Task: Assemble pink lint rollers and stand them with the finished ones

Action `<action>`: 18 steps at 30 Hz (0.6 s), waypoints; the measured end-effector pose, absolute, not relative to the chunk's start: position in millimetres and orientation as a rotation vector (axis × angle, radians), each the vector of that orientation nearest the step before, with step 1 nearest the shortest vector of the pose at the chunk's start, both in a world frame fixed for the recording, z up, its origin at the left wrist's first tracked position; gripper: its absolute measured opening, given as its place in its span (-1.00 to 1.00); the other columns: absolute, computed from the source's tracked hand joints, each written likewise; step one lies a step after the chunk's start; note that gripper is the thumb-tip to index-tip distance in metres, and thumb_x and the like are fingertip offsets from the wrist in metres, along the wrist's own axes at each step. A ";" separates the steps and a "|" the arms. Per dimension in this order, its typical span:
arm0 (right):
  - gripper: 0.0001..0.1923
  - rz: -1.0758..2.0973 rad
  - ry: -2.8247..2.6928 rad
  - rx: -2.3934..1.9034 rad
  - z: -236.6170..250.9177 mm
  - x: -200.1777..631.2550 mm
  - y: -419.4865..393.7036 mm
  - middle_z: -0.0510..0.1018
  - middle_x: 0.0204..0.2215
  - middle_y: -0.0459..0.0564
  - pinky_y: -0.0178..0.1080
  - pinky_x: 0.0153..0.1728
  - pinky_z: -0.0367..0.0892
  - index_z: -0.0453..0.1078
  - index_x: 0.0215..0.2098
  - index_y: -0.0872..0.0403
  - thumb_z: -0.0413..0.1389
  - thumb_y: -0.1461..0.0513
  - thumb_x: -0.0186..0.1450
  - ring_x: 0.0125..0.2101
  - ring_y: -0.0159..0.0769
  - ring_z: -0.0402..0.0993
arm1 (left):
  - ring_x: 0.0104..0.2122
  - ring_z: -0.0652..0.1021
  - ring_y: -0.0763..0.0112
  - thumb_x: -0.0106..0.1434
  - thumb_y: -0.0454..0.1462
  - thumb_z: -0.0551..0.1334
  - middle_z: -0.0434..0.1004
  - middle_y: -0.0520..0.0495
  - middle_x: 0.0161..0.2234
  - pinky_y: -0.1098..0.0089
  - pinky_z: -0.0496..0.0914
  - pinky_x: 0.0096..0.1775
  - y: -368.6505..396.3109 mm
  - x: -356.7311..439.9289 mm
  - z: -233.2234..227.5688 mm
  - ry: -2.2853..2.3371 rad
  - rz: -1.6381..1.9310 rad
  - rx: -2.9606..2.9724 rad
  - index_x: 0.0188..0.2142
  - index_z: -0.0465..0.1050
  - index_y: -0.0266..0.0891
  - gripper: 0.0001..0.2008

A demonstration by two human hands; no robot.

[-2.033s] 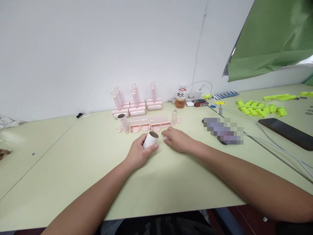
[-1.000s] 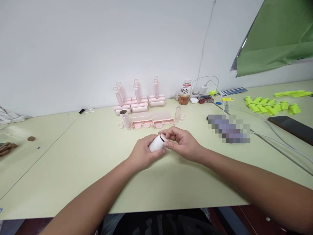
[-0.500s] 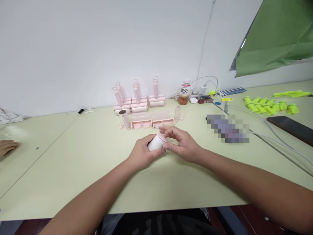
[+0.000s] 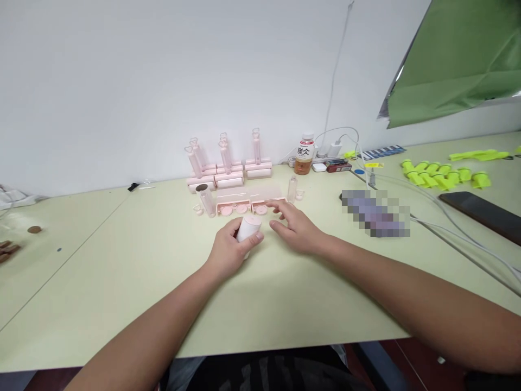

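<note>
My left hand (image 4: 228, 247) is closed around a white lint-roller roll (image 4: 246, 231) with a pink cap on its upper end, tilted just above the table. To its right, my right hand (image 4: 296, 227) has its fingers apart and holds nothing. Its fingertips are near an open pink case (image 4: 255, 208) with a round pink cap (image 4: 261, 210) in it. Beside that lies another open pink case (image 4: 218, 212) holding round pink caps (image 4: 241, 208). A clear pink tube handle (image 4: 207, 203) stands left of the cases, and a second handle (image 4: 292, 190) stands to their right.
Several pink lint rollers (image 4: 230, 176) with heart-shaped loops stand by the wall. A drink bottle (image 4: 304, 155), cables, a blurred-out item (image 4: 376, 214), a black phone (image 4: 482, 217) and yellow-green pieces (image 4: 445, 174) are on the right. Another person's hand (image 4: 7, 251) is at far left.
My right hand has come away from the roll's capped end and opened toward the pink cases. My left hand has shifted left, tilting the roll more upright. The other person's hand has moved.
</note>
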State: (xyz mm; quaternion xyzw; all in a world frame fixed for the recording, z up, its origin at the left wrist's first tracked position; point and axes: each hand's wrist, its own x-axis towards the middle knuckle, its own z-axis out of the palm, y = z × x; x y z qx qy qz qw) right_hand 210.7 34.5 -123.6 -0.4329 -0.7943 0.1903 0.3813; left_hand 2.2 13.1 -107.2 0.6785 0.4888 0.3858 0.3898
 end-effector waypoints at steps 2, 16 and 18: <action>-0.53 0.444 -2.136 -1.180 -129.0 210.4 47.3 0.41 0.12 0.14 0.03 0.03 0.28 0.20 0.22 0.04 0.03 0.23 0.34 0.06 -0.02 0.31 | -0.35 0.43 0.33 0.13 -0.02 0.34 0.45 -0.02 -0.34 0.38 0.29 -0.32 15.1 1.0 -108.1 1.305 1.030 1.729 -0.30 0.50 -0.23 -0.67; -0.74 0.348 -2.325 -1.480 -127.8 205.0 48.7 0.47 -0.14 0.14 -0.20 -0.28 0.24 0.43 -0.04 0.10 0.06 0.30 0.32 -0.20 -0.12 0.44 | -0.67 0.41 0.51 0.11 -0.14 0.26 0.39 0.13 -0.50 0.54 0.23 -0.71 22.5 0.0 -104.9 1.038 1.303 1.095 0.03 0.24 -0.13 -0.52; -0.77 0.358 -2.324 -1.475 -127.4 205.2 48.7 0.48 -0.22 0.10 -0.22 -0.33 0.21 0.46 -0.10 0.09 0.06 0.31 0.29 -0.26 -0.15 0.43 | -0.62 0.50 0.45 0.05 -0.16 0.29 0.45 0.07 -0.44 0.52 0.31 -0.70 24.4 -1.4 -103.9 0.997 1.283 1.045 -0.08 0.25 -0.18 -0.56</action>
